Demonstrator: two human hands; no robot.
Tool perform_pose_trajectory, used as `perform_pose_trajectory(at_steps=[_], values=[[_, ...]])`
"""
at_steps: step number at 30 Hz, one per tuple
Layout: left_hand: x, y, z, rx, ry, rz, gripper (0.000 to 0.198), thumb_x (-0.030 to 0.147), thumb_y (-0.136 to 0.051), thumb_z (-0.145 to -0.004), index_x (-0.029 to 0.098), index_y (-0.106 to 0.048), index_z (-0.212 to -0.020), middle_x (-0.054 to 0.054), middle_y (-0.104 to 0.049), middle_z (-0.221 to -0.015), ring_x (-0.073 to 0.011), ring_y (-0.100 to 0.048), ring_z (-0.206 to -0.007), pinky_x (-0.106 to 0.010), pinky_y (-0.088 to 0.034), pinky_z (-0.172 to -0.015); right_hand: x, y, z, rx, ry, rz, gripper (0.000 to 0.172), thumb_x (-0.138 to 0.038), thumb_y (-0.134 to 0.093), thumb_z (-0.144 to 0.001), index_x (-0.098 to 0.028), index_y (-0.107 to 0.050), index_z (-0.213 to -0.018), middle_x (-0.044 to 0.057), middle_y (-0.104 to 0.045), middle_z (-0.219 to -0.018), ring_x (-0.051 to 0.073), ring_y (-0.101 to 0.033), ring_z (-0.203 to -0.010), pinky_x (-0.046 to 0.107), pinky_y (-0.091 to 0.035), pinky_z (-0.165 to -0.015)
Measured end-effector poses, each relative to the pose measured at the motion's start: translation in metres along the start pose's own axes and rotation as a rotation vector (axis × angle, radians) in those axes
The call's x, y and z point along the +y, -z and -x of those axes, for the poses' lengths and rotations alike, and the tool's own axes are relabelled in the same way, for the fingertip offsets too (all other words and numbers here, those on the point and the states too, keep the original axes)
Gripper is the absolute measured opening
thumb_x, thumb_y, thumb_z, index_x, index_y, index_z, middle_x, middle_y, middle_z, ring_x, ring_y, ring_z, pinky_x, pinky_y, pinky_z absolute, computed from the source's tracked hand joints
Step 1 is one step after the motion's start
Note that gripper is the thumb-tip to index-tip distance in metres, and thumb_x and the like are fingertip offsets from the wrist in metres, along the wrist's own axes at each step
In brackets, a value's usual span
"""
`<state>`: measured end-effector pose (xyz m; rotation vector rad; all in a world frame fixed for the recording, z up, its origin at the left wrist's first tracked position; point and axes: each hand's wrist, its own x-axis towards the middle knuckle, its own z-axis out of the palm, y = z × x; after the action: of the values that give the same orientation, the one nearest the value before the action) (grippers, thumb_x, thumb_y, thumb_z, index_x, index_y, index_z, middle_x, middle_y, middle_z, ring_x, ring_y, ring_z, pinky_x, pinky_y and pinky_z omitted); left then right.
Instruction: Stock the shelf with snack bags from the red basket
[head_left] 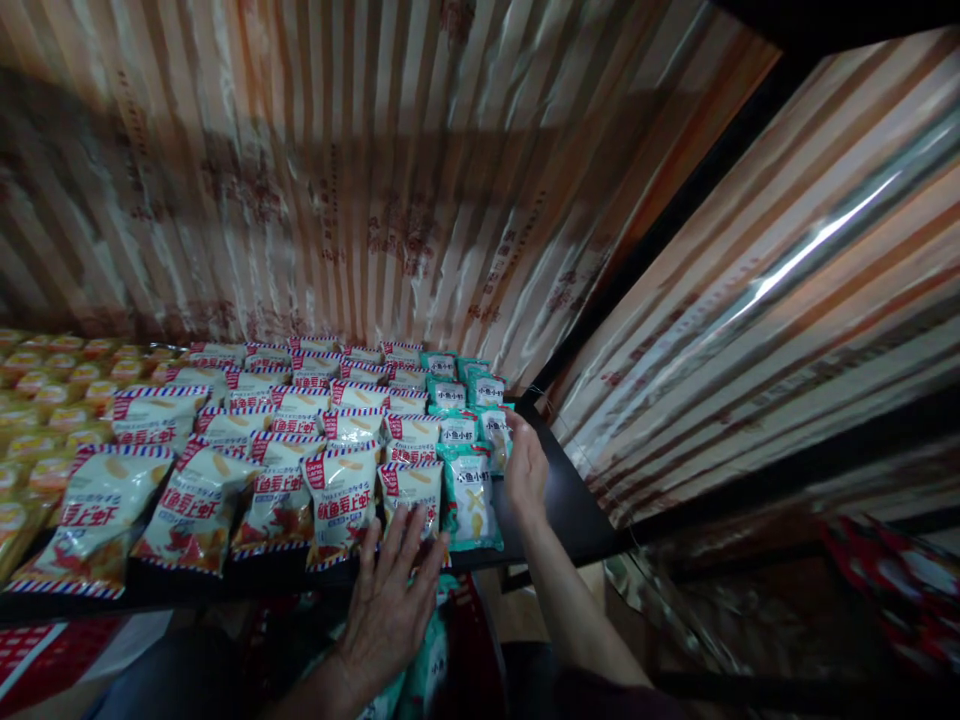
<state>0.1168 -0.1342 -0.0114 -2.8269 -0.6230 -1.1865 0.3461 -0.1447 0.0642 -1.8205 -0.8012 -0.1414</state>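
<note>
My left hand (397,585) is open, its fingers stretched over the lower part of a white snack bag (414,488) with a striped edge, in the front row. At the right end of the shelf, my right hand (526,465) touches the side of a green-and-white snack bag (493,432). Its fingers look extended, and the palm side faces the bags. A larger green snack bag (472,500) lies in front, between my two hands. Behind it, several green bags (450,393) stand in two columns.
Rows of white snack bags (202,500) fill the shelf's middle. Small yellow packets (45,410) cover its left end. Patterned, pleated sheeting (360,200) hangs behind, and a dark post (600,300) rises at right. More green bags (431,655) lie below the black shelf (570,510).
</note>
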Motion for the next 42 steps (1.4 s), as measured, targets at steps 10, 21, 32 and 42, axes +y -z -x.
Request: perform_pose_trajectory(at_steps=[10, 21, 32, 42], values=[[0.023, -0.011, -0.023, -0.062, -0.099, -0.055, 0.046, 0.035, -0.056, -0.085, 0.022, -0.053, -0.129, -0.008, -0.045, -0.145, -0.0288, -0.018, -0.143, -0.048, -0.008, -0.116, 0.039, 0.003, 0.060, -0.025, -0.077, -0.041, 0.056, -0.053, -0.027, -0.091, -0.013, -0.063, -0.108, 0.017, -0.058, -0.125, 0.024, -0.048, -0.122, 0.045, -0.032, -0.108], [0.021, -0.021, -0.025, -0.106, -0.096, -0.029, 0.048, 0.035, -0.056, -0.085, 0.022, -0.051, -0.131, -0.010, -0.041, -0.147, -0.0300, -0.019, -0.143, -0.048, -0.009, -0.116, 0.040, -0.005, 0.066, -0.037, -0.074, -0.007, 0.053, -0.050, -0.025, -0.092, -0.015, -0.062, -0.108, 0.015, -0.059, -0.122, 0.022, -0.049, -0.119, 0.043, -0.032, -0.108], [0.012, -0.022, -0.031, -0.082, -0.090, -0.038, 0.047, 0.033, -0.051, -0.087, 0.019, -0.050, -0.132, -0.010, -0.038, -0.149, -0.0281, -0.019, -0.143, -0.046, -0.010, -0.117, 0.036, -0.007, 0.072, -0.070, -0.175, -0.044, 0.058, -0.057, -0.027, -0.090, -0.016, -0.059, -0.114, 0.015, -0.062, -0.118, 0.024, -0.055, -0.112, 0.043, -0.038, -0.101], [0.012, -0.026, -0.032, -0.098, -0.048, -0.046, 0.055, 0.034, -0.054, -0.085, 0.021, -0.044, -0.138, -0.012, -0.037, -0.149, -0.0313, -0.021, -0.142, -0.048, -0.014, -0.115, 0.039, -0.007, 0.073, -0.132, -0.230, -0.052, 0.064, -0.059, -0.028, -0.089, -0.011, -0.058, -0.120, 0.018, -0.061, -0.122, 0.025, -0.055, -0.115, 0.043, -0.038, -0.102]])
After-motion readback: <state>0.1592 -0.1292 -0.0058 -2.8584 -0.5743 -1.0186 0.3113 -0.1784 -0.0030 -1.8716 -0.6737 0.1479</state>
